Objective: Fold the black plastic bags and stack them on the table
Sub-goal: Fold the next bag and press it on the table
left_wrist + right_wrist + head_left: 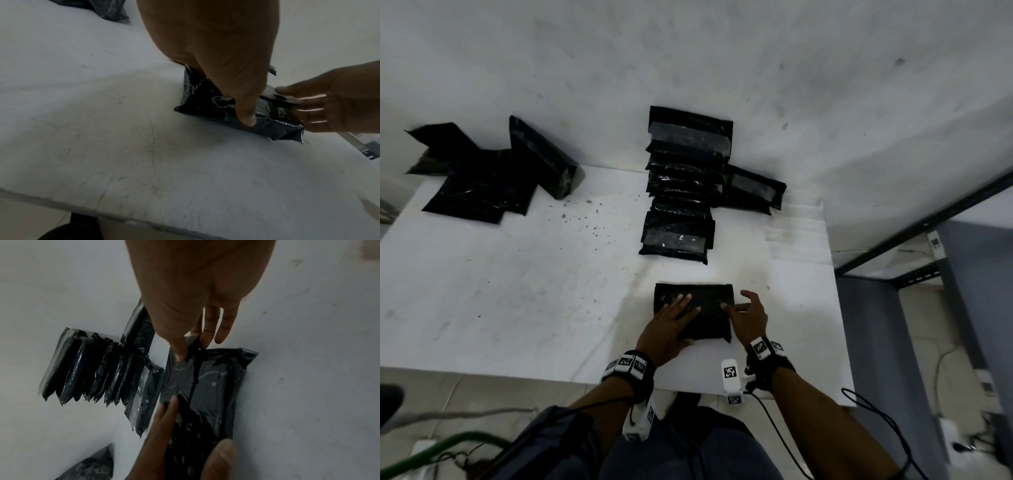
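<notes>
A folded black plastic bag [693, 311] [216, 104] [216, 386] lies near the front edge of the white table [517, 291]. My left hand [671, 325] [216, 48] [164, 426] presses flat on its left half, fingers straight, thumb at the near edge. My right hand [748, 317] [195, 280] [339, 100] pinches the bag's right edge between thumb and fingers. Behind it, a row of folded bags [683, 185] [98, 369] overlaps toward the wall. A loose heap of unfolded bags [479, 178] sits at the far left.
One more folded bag [753, 188] lies to the right of the row. The table's right edge [839, 308] is close to my right hand, with a dark metal shelf frame [928, 212] beyond it. Cables trail on the floor at the lower right.
</notes>
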